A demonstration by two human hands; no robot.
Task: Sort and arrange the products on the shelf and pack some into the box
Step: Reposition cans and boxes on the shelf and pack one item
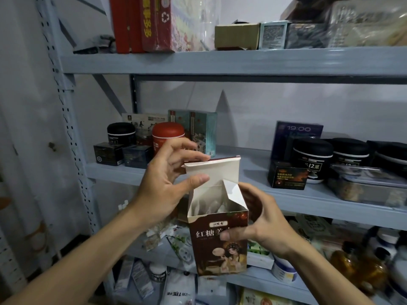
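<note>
I hold a tall brown carton (211, 252) with a cartoon figure and Chinese print upright in front of the shelf. Its top is open and pale sachets show inside. My right hand (262, 221) grips the carton's right side, thumb across the front. My left hand (167, 177) pinches the raised white lid flap (218, 170) between thumb and fingers.
Grey metal shelving (220, 60) fills the view. The middle shelf carries black jars (312, 155), a red tin (168, 133), teal boxes (202, 128) and small dark boxes (286, 175). Red boxes (143, 23) stand on the top shelf. Loose packets (176, 245) clutter the lower shelf.
</note>
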